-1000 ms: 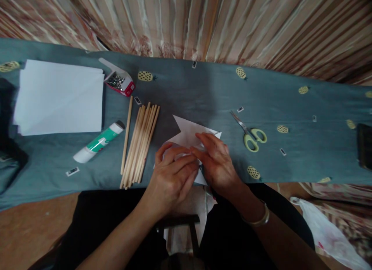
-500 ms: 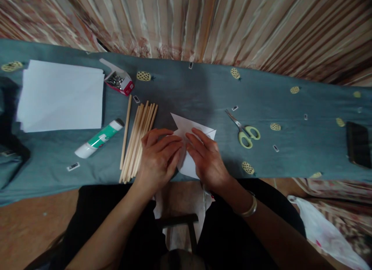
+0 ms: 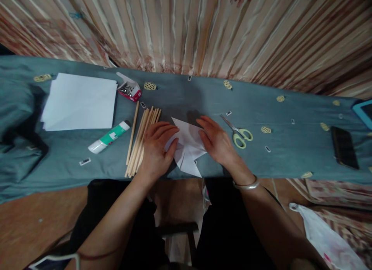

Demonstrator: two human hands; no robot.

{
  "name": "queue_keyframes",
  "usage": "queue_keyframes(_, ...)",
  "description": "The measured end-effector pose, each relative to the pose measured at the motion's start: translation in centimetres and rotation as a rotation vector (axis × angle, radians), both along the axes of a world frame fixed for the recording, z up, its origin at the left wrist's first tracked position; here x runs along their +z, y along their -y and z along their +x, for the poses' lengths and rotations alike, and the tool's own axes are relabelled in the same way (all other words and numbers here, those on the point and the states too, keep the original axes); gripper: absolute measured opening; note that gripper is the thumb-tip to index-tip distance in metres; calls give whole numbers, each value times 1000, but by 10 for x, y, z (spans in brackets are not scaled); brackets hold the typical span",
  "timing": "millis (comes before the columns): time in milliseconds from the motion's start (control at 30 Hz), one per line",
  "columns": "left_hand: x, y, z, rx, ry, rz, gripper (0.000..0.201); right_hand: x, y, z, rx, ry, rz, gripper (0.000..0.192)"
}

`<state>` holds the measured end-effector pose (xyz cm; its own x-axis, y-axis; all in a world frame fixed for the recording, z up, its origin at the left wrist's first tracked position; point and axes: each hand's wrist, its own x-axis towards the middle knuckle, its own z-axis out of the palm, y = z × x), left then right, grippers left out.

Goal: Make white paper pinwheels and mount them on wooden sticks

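A white sheet of paper (image 3: 190, 140) with cut, folded flaps and pointed corners lies in front of me in a pinwheel-like shape. My left hand (image 3: 158, 148) is at its left side, fingers stretched over the edge and thumb apart. On the other side, my right hand (image 3: 217, 140) has its fingers and thumb spread by the paper's right edge. The left corner of the paper is partly hidden under my left fingers. Beside my left hand lies a bundle of wooden sticks (image 3: 145, 134). Scissors with green handles (image 3: 238, 133) rest to the right of my right hand.
A green-and-white glue stick (image 3: 109, 137), a stack of white paper (image 3: 81, 103) and a red box of metal pins or clips (image 3: 130, 90) are on the left. A dark phone (image 3: 345, 147) and a blue-edged device (image 3: 364, 111) lie far right. The table's front edge runs near my lap.
My right hand has drawn away from the paper's middle to its right edge, and the folded flaps have spread. My left hand stays at the left side. The view has shifted slightly.
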<state>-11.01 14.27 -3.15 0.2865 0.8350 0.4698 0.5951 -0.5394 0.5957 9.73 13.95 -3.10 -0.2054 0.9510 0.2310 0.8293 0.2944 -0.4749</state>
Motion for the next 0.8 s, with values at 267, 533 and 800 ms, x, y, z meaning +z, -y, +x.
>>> queue_keyframes(267, 3, 0, -8, 17, -5, 41, 26, 7, -1, -16, -30, 102, -79, 47)
queue_keyframes(533, 6, 2, -13, 40, 19, 44, 26, 5, -2, 4, -245, -550, -387, 31)
queue_keyframes(800, 10, 8, -15, 48, 12, 26, 27, 0, 29, 23, -524, -1112, -359, 51)
